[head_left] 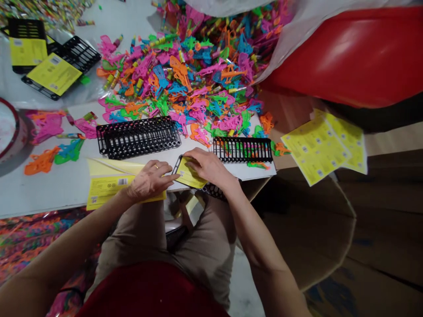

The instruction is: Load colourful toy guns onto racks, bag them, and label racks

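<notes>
At the table's front edge, a black plastic rack (214, 190) lies tilted, partly hidden under my right arm. A yellow label (191, 176) covers its left end. My right hand (208, 166) is bent over the label with fingers pinched at its upper edge. Stretched out flat, the fingers of my left hand (150, 179) reach the label's left corner. Beneath that hand lies a yellow label sheet (109, 187) with its upper edge curled back. Two stacked black racks (139, 137) stand just behind, and another black rack (243, 149) is to the right.
A large heap of colourful plastic toy guns (185, 79) covers the back of the table. Labelled black racks (54, 72) lie at the upper left, above a round tub (9, 130). Yellow label sheets (317, 145) hang over an open cardboard box (297, 229) at right.
</notes>
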A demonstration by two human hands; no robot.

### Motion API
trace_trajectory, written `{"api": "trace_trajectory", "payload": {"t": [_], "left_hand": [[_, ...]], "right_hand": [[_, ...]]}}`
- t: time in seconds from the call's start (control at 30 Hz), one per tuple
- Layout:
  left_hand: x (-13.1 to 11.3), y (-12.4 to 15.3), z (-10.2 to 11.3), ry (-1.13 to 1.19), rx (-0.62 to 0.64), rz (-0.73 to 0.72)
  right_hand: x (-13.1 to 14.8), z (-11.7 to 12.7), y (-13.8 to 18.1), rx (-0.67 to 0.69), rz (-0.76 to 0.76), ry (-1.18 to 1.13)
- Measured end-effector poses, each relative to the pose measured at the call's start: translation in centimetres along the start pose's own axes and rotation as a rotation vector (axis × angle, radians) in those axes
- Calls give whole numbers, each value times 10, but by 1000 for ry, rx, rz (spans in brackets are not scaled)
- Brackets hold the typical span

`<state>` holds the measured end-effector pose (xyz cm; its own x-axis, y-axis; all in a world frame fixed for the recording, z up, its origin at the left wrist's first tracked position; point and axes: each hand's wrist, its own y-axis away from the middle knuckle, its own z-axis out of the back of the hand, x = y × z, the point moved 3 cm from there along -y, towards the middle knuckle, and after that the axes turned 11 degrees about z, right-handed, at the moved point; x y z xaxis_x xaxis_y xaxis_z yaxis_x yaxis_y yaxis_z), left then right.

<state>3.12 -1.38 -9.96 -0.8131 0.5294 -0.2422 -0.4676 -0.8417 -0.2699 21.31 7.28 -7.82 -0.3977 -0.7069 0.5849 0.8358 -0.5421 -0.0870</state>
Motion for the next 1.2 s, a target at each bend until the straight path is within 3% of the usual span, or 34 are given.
{"api": "trace_trajectory", "payload": {"t": [0.07, 0.13, 0.27, 0.33, 0.47, 0.6, 0.77, 0.97, 1.1, 1.2], "left_hand": [[-2, -1, 2, -22, -1, -9], [-4, -3, 3, -39, 9, -7], [-7, -5, 6, -43, 17, -25], [-8, -5, 5, -33, 28, -44], [-6, -8, -4, -65, 128, -69], [2, -16, -11, -64, 235, -119], [7, -23, -7, 77, 281, -85], [11, -25, -2, 142, 276, -92], [1, -29, -2, 119, 246, -64], [-21, -43, -3, 28, 238, -23]], "right_hand": [[6, 2, 7, 36, -53, 83], [10, 7, 19, -12, -118, 175], [30, 18, 48, -399, -306, 328], [53, 9, 51, -509, -320, 318], [99, -39, 22, -382, -153, 192], [91, -69, 2, -305, -251, 201], [59, -63, 33, -148, -376, 347], [50, -41, 94, -32, -482, 579], [51, -37, 108, -22, -461, 689], [49, -36, 113, -111, -396, 782]]}}
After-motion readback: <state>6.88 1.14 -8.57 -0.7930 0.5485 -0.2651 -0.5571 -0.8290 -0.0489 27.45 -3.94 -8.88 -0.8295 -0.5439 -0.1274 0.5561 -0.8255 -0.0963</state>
